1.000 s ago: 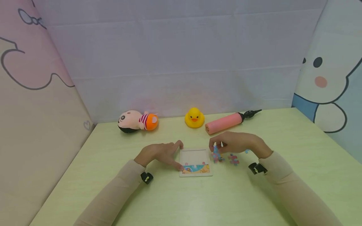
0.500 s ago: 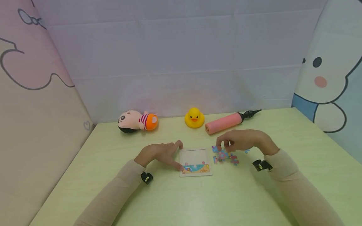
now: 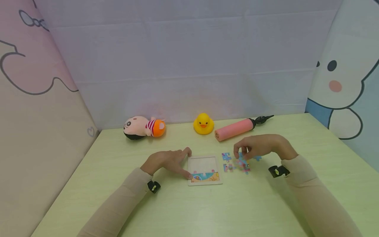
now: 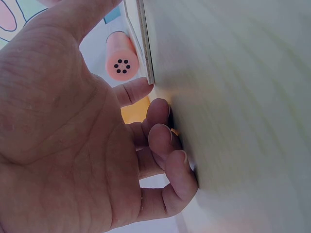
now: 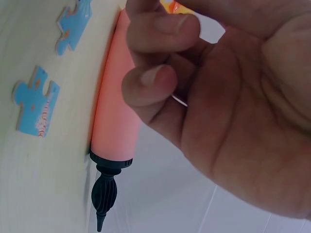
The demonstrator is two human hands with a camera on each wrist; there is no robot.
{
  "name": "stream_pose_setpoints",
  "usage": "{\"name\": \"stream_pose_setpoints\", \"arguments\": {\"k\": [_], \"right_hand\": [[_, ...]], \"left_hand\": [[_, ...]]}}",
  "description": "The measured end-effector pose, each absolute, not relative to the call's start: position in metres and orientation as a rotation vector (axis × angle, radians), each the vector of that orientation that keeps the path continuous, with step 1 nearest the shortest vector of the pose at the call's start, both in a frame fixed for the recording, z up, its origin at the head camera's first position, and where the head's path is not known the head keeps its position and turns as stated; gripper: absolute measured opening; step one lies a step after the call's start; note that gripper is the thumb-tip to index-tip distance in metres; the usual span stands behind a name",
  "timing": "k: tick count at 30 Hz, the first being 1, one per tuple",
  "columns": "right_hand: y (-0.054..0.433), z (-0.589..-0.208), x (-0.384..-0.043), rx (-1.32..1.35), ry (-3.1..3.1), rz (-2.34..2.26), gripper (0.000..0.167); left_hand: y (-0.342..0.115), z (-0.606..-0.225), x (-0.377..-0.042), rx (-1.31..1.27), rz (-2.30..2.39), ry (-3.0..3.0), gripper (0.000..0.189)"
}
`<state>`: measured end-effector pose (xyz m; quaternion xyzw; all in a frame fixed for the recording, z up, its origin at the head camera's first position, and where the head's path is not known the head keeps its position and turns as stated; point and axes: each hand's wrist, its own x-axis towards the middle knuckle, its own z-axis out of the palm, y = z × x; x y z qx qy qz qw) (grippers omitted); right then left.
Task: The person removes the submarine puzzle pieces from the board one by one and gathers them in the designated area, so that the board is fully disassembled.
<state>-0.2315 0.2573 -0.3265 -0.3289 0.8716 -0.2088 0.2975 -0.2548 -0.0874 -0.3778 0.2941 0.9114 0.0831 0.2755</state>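
In the head view, my left hand (image 3: 170,161) steadies the shallow puzzle tray (image 3: 205,183) from its left side. Its thumb touches the lower left corner; in the left wrist view the index fingertip (image 4: 142,89) meets the tray's corner (image 4: 149,75). The tray's lower half holds fitted beach-coloured pieces. To its right, my right hand (image 3: 257,146) pinches a blue and pink jigsaw piece (image 3: 241,162) low over the table; the right wrist view hides that piece. Loose jigsaw pieces lie around it: one (image 3: 226,156), another (image 3: 228,168) and a blue one (image 5: 36,103).
Along the back of the table (image 3: 189,210) lie a plush doll (image 3: 145,127), a yellow rubber duck (image 3: 203,124) and a pink hand pump (image 3: 235,129) with a black nozzle. A pale cloth backdrop (image 3: 189,65) stands right behind them, with printed panels at both sides.
My right hand has moved rightward, away from the tray, with the jigsaw piece between its fingers. Loose pieces next to the tray are now uncovered. The left hand and tray have stayed put.
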Motion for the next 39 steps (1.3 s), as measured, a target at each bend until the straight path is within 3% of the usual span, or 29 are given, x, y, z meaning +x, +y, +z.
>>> {"name": "stream_pose_setpoints", "arguments": {"k": [39], "right_hand": [[0.295,-0.337,-0.242,-0.521,2.141,-0.561,0.029]], "left_hand": [[-0.088,-0.378,-0.253,0.796,0.239,2.447,0.08]]}}
